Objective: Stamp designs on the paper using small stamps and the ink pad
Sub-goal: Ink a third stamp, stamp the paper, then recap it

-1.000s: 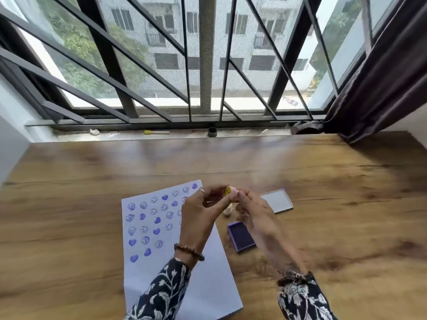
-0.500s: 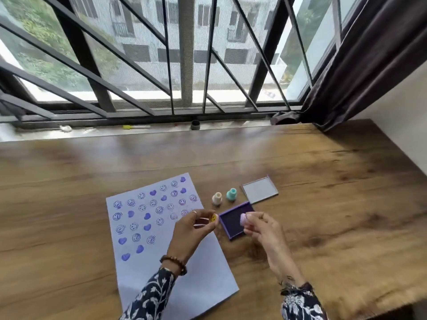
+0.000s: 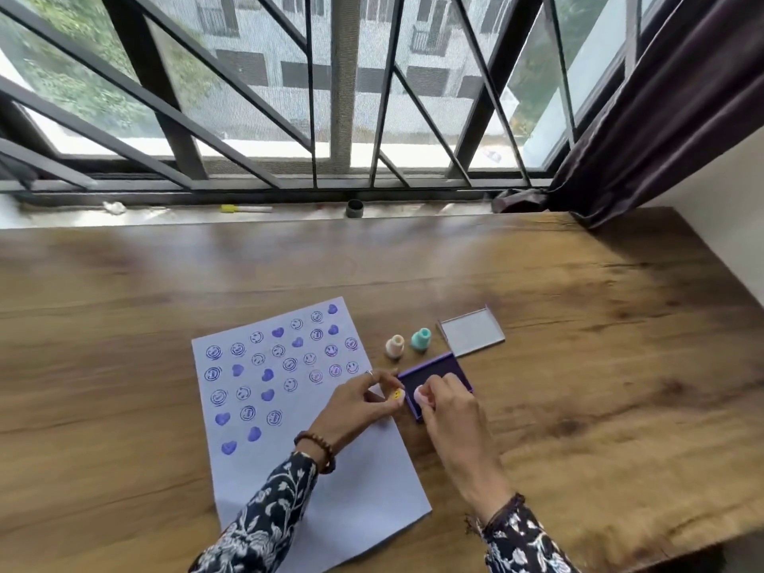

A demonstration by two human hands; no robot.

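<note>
A white paper (image 3: 330, 490) lies on the wooden table, its upper part covered with purple smiley and heart prints. At its right edge sits the open purple ink pad (image 3: 438, 376). My right hand (image 3: 444, 401) pinches a small pink stamp (image 3: 421, 394) down over the pad's front left part. My left hand (image 3: 357, 401) hovers at the paper's right edge, holding a small yellow smiley-face cap (image 3: 397, 394) between its fingertips. Two more small stamps stand behind the pad: a peach one (image 3: 395, 346) and a teal one (image 3: 421, 339).
The ink pad's clear lid (image 3: 471, 332) lies behind the pad to the right. The wooden table (image 3: 599, 366) runs to a windowsill holding a yellow-capped marker (image 3: 244, 208) and a small dark pot (image 3: 354, 208). A dark curtain (image 3: 661, 117) hangs at the right.
Both hands came down from in front of me and parted. The right hand carried the pink stamp onto the ink pad; the left kept the yellow cap beside it.
</note>
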